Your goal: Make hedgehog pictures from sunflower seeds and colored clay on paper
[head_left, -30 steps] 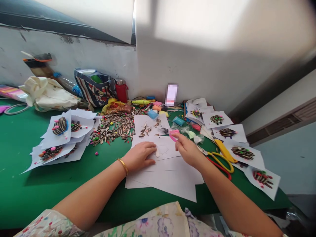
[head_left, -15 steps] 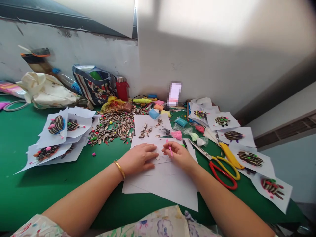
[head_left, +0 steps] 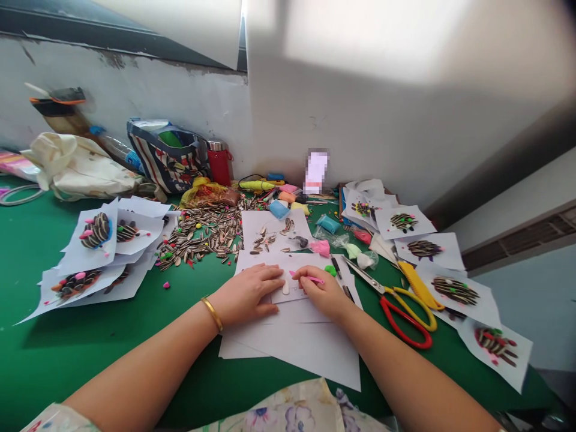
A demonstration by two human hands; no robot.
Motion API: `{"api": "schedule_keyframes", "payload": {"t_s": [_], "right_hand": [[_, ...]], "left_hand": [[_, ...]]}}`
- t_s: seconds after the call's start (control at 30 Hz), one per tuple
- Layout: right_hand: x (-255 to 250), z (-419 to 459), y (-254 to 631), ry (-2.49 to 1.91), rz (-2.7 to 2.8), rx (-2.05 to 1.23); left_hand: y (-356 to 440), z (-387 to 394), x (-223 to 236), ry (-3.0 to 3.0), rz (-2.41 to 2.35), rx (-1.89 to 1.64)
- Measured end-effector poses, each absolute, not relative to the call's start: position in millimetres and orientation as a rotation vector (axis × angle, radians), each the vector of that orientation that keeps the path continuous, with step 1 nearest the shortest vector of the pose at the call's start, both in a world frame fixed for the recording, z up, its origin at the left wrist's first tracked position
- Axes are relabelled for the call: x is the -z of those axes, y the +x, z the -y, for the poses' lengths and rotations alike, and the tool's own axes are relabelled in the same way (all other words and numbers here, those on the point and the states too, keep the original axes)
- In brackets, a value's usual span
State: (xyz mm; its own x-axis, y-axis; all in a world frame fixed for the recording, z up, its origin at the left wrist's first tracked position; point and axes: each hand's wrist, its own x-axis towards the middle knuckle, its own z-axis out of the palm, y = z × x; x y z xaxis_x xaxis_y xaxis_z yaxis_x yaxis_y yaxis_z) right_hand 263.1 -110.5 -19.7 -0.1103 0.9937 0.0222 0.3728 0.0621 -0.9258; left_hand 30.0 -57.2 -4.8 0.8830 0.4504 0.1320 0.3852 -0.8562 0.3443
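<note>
Right fingers point(head_left: 310, 272) moved pink tool point(head_left: 317, 280) nearer white piece point(head_left: 285, 285).

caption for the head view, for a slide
Left hand on paper, right hand holding a pink tool, striped seeds heaped beyond.

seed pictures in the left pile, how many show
4: far-left picture, far-right picture, near-left picture and near-right picture, both right ones partly covered. More may be hidden underneath.

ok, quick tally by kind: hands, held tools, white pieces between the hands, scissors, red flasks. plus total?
Hands: 2, left hand and right hand
Held pink tool: 1
White piece: 1
Scissors: 1 pair
Red flask: 1
Total: 6
</note>
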Motion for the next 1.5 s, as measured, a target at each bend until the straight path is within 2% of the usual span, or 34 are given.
{"api": "schedule_keyframes", "payload": {"t_s": [0.37, 0.6, 0.93, 1.1, 1.23, 1.5], "right_hand": [[20, 112, 262, -1.367, 1.647, -1.038], [17, 113, 264, -1.345, 1.597, -1.081], [12, 117, 264, -1.481, 1.735, -0.974], [6, 117, 265, -1.609, 1.806, -0.879], [6, 114, 268, -1.535, 1.779, -0.794], [9, 113, 266, -1.374, 1.705, -1.101]], "left_hand": [[26, 51, 3, 2.689, -0.558, -0.341], [34, 58, 2, 2.744, -0.724, -0.417], [34, 59, 4, 2.718, -0.577, -0.408], [44, 65, 5, 2.671, -0.745, -0.452], [55, 71, 11, 2.604, -0.92, -0.537], [55, 70, 18, 2.506, -0.97, -0.579]]}}
